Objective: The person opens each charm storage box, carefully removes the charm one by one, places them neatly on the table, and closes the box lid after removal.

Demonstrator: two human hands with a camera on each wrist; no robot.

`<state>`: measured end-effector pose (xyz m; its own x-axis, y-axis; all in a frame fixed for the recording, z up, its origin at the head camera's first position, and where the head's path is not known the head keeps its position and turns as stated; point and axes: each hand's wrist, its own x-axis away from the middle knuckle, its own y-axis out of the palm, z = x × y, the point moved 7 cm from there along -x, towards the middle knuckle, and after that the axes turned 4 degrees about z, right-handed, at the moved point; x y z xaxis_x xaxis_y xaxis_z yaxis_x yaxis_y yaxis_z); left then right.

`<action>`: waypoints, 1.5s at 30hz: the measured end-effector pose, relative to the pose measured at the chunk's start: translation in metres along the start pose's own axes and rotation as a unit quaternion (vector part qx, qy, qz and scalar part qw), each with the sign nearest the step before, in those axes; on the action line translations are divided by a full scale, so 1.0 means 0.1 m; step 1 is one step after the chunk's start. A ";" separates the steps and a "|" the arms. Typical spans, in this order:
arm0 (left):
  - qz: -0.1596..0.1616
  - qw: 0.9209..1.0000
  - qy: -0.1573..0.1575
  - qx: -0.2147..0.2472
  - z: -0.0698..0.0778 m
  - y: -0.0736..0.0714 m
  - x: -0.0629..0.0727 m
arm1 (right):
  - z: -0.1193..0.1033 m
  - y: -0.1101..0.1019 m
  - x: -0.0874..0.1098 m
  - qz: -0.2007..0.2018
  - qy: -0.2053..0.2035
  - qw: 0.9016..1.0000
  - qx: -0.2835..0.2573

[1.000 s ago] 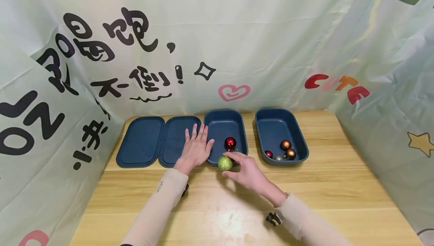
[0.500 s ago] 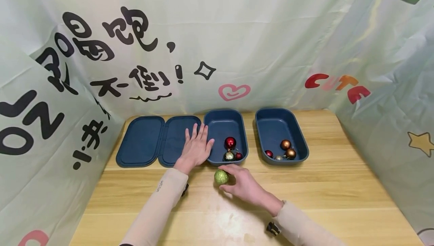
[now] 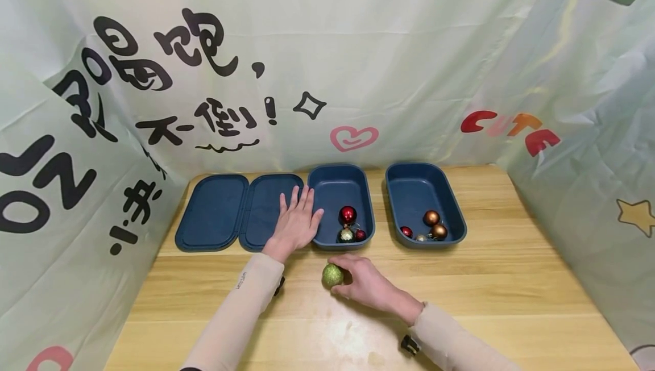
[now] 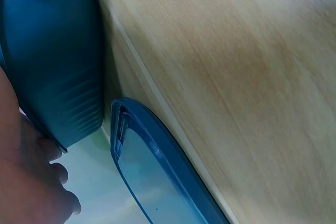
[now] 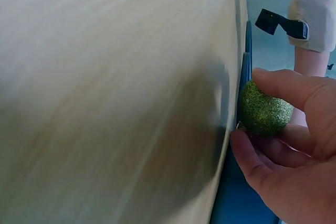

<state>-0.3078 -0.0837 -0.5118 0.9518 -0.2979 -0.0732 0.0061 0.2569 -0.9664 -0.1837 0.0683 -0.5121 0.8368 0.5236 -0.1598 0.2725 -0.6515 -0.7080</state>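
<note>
My right hand [image 3: 369, 284] pinches a green glitter bauble [image 3: 332, 275] between thumb and fingers, low over the table in front of the middle box. In the right wrist view the bauble [image 5: 265, 109] shows its small metal cap beside a fingertip. My left hand [image 3: 295, 221] lies with fingers straight over the right lid and the left rim of the middle blue box [image 3: 327, 189]. Inside that box, near its front right, are a shiny red bauble [image 3: 348, 215], a gold one [image 3: 346, 235] and a small red one [image 3: 360, 235].
Right of the middle box stands a second blue box [image 3: 414, 183] holding two copper baubles [image 3: 435, 224], a small red bauble [image 3: 406, 232] and a small pale one. Two flat blue lids [image 3: 212, 212] lie side by side at the left. A printed curtain [image 3: 409, 64] surrounds the wooden table [image 3: 491, 291].
My right hand has moved back from the middle box toward the table's front, carrying the green bauble lower. The gold and small red baubles behind it came into view. My left hand stayed put.
</note>
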 end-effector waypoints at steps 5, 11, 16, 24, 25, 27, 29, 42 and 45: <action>0.002 1.000 0.003 -0.003 0.00 0.00 0.00 | 0.02 0.03 0.01 -0.002 -0.005 1.000 0.003; -0.002 1.000 0.000 -0.004 0.00 0.00 0.00 | 0.04 0.05 0.01 -0.003 0.001 1.000 0.003; -0.003 1.000 -0.005 0.002 0.00 0.01 0.00 | 0.05 0.05 0.01 0.000 0.001 1.000 0.008; -0.005 1.000 -0.005 0.005 0.00 0.01 -0.01 | 0.09 0.05 0.03 0.006 0.006 1.000 0.008; -0.005 1.000 -0.004 0.005 0.00 0.01 -0.01 | 0.10 0.05 0.03 0.007 0.004 1.000 0.008; -0.005 1.000 -0.004 0.006 0.00 0.01 -0.01 | 0.10 0.05 0.03 0.006 0.004 1.000 0.007; -0.005 1.000 -0.004 0.006 0.00 0.01 0.00 | 0.10 0.05 0.02 0.007 0.000 1.000 0.010; -0.004 1.000 -0.003 0.006 0.00 0.01 -0.01 | 0.06 0.05 0.03 0.023 -0.026 0.999 0.027; -0.005 1.000 -0.003 0.008 0.00 0.01 -0.01 | 0.06 0.05 0.03 0.025 -0.025 0.999 0.025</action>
<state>-0.3086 -0.0835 -0.5126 0.9535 -0.2949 -0.0617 0.0206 0.2680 -0.9632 -0.1830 0.0702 -0.5203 0.8238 0.5189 -0.2284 0.2062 -0.6495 -0.7318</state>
